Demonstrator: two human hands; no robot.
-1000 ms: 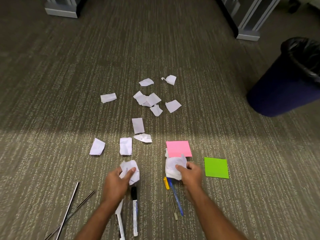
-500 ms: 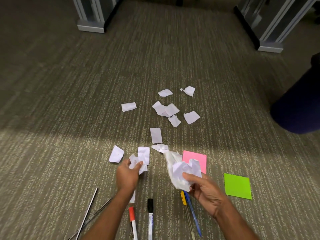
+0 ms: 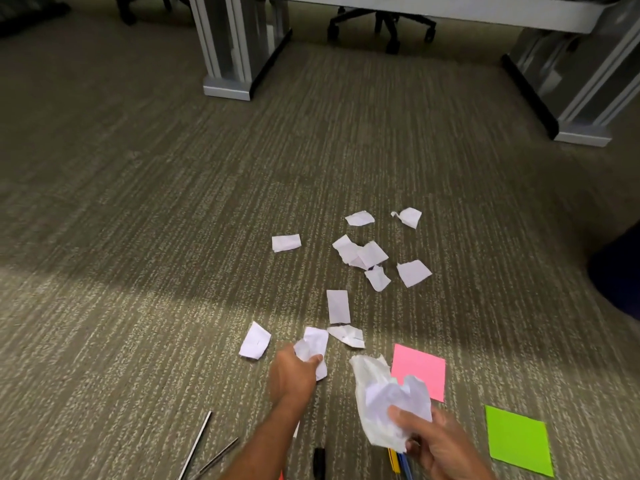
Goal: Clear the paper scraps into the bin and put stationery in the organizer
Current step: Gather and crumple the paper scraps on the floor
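Several white paper scraps (image 3: 370,254) lie scattered on the carpet. My left hand (image 3: 294,374) grips a small crumpled scrap (image 3: 311,348) low over the floor, beside another flat scrap (image 3: 255,340). My right hand (image 3: 440,445) holds a larger bunch of crumpled paper (image 3: 389,403) lifted off the carpet. A pink sticky pad (image 3: 420,370) and a green sticky pad (image 3: 517,439) lie to the right. A black marker (image 3: 319,462) and blue and yellow pens (image 3: 398,464) show at the bottom edge. The dark blue bin (image 3: 620,275) is cut off at the right edge. No organizer is in view.
Two thin metal rods (image 3: 199,445) lie at the lower left. Grey desk legs (image 3: 228,64) stand at the back centre and another desk leg (image 3: 581,109) at the back right, with an office chair base (image 3: 381,22) under the desk.
The view has tilted up and shifted left, so the bin has slid almost out at the right. My right hand has lifted its paper bunch off the floor; my left hand stays low with its scrap.
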